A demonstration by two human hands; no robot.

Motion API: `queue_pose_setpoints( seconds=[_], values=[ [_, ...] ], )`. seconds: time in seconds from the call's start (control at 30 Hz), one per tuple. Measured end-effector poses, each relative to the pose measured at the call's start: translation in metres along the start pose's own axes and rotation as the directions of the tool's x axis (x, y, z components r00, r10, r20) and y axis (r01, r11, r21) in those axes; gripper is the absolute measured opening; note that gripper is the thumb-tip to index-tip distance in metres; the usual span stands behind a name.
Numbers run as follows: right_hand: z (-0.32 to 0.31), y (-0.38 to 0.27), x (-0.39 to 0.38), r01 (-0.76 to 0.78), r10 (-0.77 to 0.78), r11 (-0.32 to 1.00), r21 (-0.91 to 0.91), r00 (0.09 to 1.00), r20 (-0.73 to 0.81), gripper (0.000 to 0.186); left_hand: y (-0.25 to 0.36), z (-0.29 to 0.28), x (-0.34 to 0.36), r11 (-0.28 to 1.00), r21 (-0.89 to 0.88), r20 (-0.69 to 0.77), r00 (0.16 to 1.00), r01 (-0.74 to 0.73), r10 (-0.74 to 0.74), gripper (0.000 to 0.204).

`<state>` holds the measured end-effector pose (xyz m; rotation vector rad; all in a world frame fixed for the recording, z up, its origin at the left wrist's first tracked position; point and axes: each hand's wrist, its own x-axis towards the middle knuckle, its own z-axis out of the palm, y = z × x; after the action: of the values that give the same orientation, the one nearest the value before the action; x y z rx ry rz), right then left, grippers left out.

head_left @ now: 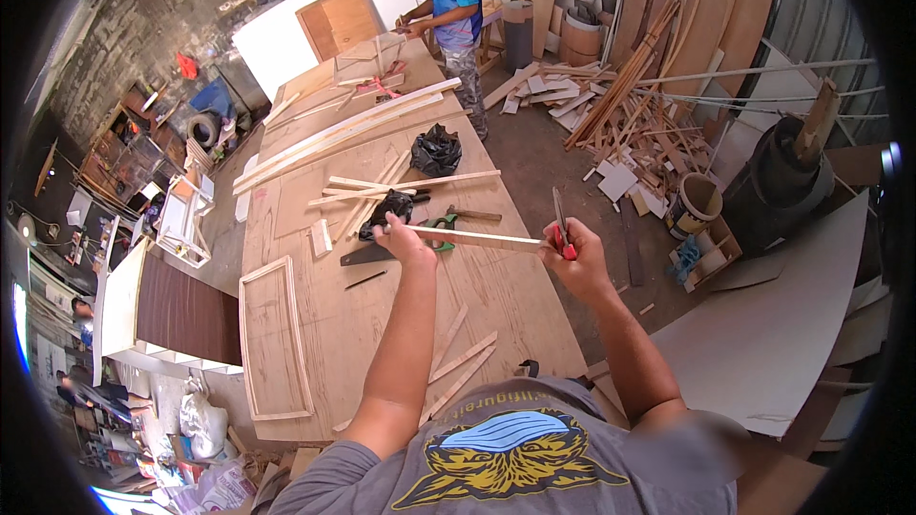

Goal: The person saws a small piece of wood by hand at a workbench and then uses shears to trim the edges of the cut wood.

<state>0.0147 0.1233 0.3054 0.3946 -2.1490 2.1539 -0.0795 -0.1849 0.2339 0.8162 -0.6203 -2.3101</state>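
Nearby, bucket (699, 198), contents unclear, black bag (436, 150)

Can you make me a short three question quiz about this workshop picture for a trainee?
1. True or false: the left hand holds one end of the thin wooden strip.
2. What does the right hand hold besides the strip? A) a red-handled knife B) a hammer C) a paint brush
3. Fill in: the black plastic bag lies on the plywood ____.

Key
1. True: its grip closes on the strip's left end.
2. A: the red-handled knife stands upright in the fist, blade up.
3. Table.
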Motion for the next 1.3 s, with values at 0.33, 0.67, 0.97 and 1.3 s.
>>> queue_pose_setpoints(
  seconds=[0.33,0.67,0.97,1.3],
  values=[
    [0.01,-0.02,0.015,0.207,-0.207,0.978,0.005,0.975,0.078,0.031,0.027,0.008,-0.126,-0.022,0.345,0.924,0.343,-0.938,-0.167,0.039],
    [0.021,-0.022,0.026,0.249,-0.247,0.956,-0.155,0.968,0.036,0.038,0.019,0.004,-0.14,0.636,0.658,0.749,0.264,-0.403,-0.608,0.056],
    [0.037,-0.047,-0.002,0.0,-0.034,0.843,-0.538,0.998,-0.053,0.042,0.007,0.002,-0.147,0.82,0.5,0.825,0.44,-0.279,-0.354,0.027],
    [0.046,-0.048,-0.013,0.051,-0.059,0.813,-0.58,0.998,0.005,0.044,-0.001,-0.003,-0.15,0.869,0.443,0.819,0.496,-0.223,-0.29,0.043]
  ],
)
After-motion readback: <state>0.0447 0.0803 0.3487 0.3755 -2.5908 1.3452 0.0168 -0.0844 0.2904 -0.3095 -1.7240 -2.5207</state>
